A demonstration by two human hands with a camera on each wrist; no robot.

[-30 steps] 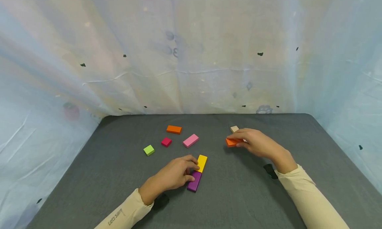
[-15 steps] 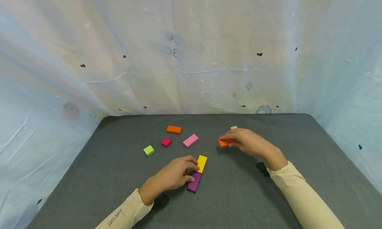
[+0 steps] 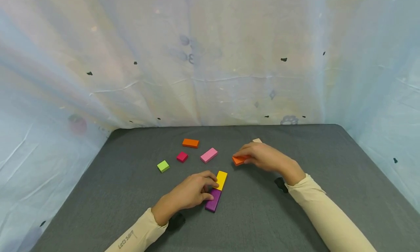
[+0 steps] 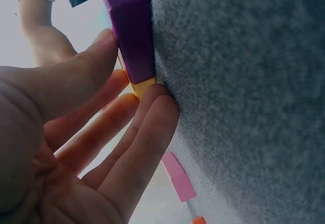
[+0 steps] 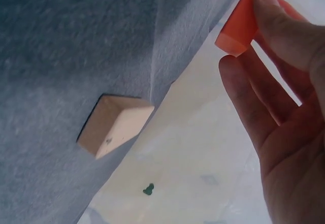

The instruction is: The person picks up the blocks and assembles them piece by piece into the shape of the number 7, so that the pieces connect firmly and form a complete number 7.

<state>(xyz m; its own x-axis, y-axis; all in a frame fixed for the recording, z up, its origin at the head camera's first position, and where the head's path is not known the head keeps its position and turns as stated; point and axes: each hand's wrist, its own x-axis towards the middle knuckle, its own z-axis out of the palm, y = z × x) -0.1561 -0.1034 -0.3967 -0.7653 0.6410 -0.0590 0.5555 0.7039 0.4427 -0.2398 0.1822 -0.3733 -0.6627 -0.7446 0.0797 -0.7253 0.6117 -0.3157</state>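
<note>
A purple block [image 3: 213, 201] and a yellow block [image 3: 221, 180] lie end to end on the dark cloth. My left hand [image 3: 188, 192] rests against their left side, thumb at the purple block and fingertips at the yellow one; in the left wrist view its fingers are bent only slightly and do not wrap round either block. With thumb and fingers my right hand [image 3: 267, 157] pinches an orange block [image 3: 240, 160] close over the cloth; the right wrist view has the thumb across the block's face. Part of the block is hidden by the fingers.
Left of the right hand lie a pink block [image 3: 209, 155], a red block [image 3: 182, 157], a green block [image 3: 163, 166] and another orange block [image 3: 190, 143]. Behind the right hand sits a plain wooden block [image 5: 117, 125]. A pale curtain [image 3: 210, 62] hangs along the table's back edge.
My right hand has carried the orange block leftward, nearer the pink block and the yellow one. My left hand has stayed in place at the purple and yellow blocks.
</note>
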